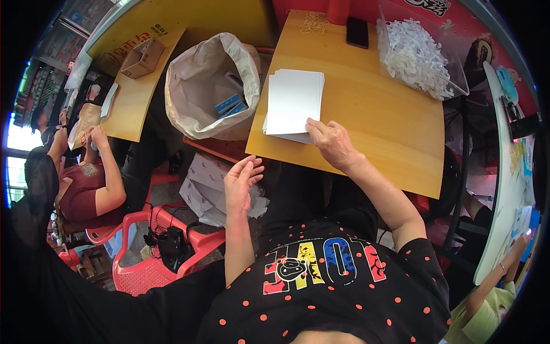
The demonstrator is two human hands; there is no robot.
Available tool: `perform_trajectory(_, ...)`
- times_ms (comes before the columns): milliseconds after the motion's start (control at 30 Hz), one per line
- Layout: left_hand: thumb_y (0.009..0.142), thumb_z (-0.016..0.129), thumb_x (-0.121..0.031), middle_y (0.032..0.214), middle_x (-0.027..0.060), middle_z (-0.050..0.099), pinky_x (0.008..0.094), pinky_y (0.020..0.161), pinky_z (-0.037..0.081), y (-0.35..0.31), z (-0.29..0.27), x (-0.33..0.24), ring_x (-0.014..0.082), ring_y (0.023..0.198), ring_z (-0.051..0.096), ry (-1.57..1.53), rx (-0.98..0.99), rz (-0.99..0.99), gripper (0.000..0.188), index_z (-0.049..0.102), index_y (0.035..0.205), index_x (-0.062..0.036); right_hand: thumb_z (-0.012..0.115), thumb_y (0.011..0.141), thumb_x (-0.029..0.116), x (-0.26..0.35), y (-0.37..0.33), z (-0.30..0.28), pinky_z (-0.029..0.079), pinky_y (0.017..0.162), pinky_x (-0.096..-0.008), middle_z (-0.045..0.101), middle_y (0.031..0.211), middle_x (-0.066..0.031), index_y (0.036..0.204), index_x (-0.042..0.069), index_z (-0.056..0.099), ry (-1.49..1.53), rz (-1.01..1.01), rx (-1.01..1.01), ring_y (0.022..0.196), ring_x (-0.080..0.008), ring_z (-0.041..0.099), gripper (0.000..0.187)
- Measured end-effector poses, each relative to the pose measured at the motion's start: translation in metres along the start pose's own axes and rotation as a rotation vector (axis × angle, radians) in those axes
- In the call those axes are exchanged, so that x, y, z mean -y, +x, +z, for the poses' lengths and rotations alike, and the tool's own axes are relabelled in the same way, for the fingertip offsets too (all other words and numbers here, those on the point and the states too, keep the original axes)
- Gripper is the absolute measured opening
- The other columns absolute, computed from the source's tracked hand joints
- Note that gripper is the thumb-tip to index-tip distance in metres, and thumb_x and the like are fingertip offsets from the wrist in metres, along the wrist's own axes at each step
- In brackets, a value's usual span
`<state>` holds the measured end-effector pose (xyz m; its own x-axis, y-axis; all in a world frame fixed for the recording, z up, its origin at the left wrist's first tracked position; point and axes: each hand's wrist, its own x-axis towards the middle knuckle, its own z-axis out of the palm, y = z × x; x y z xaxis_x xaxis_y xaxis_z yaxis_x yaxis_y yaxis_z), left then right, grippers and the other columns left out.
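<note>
On the wooden table before me lies a slightly uneven stack of white sheets (295, 102). My right hand (332, 144) is at the stack's near right corner, thumb and fingers closed on the edge of the paper. How many sheets it grips is hidden. Just off the table's near left edge, my left hand (244, 182) is raised with nothing in it, its fingers loosely bent and apart. To the left of the stack stands a big white woven sack (189, 92), its mouth wide, with blue-and-white small boxes (230, 105) inside.
At the table's (372, 126) far right, a clear bin (458, 86) holds many small white plastic pieces. A black phone (357, 32) and rubber bands (314, 23) lie at the back. Left stands a red plastic chair (134, 269). Other people work at both sides.
</note>
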<state>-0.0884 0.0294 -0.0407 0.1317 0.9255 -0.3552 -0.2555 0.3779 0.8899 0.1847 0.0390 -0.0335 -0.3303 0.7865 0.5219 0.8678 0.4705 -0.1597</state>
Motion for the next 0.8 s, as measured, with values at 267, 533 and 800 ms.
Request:
perform_trajectory(267,0.098,0.037,-0.044,0.124,0.0223,0.055,0.0421,0.092,0.050,0.016,0.032,-0.019,0.0318,0.114,0.056,-0.630,0.372,-0.196,0.059,0.045,0.129,0.0057,0.060,0.077,0.005,0.037,-0.008,-0.065,0.052,0.067,-0.0350,0.064,0.096,-0.0113,0.100,0.004,0.064,0.409,-0.140,-0.147,0.082,-0.0251,0.065,0.024)
perform_trajectory(533,0.080,0.046,0.013,0.125,0.0155,0.055,0.0372,0.098,0.048,0.008,0.040,-0.014,0.0252,0.110,0.059,-0.578,0.258,-0.157,0.055,0.043,0.133,-0.0022,0.070,0.079,0.003,0.059,-0.024,-0.104,0.049,0.056,-0.0240,0.067,0.079,-0.0057,0.089,-0.001,0.067,1.019,0.359,0.063,0.064,-0.0125,0.061,0.011)
perform_trajectory(800,0.070,0.050,0.016,0.102,0.0133,0.066,0.0353,0.091,0.047,-0.026,0.059,-0.031,0.0280,0.104,0.062,0.509,0.167,0.851,0.035,0.072,0.090,-0.0013,0.068,0.083,0.009,0.045,-0.033,-0.076,0.043,0.083,-0.0236,0.064,0.092,-0.0021,0.083,0.000,0.069,1.578,0.876,-0.124,0.085,-0.0091,0.058,0.009)
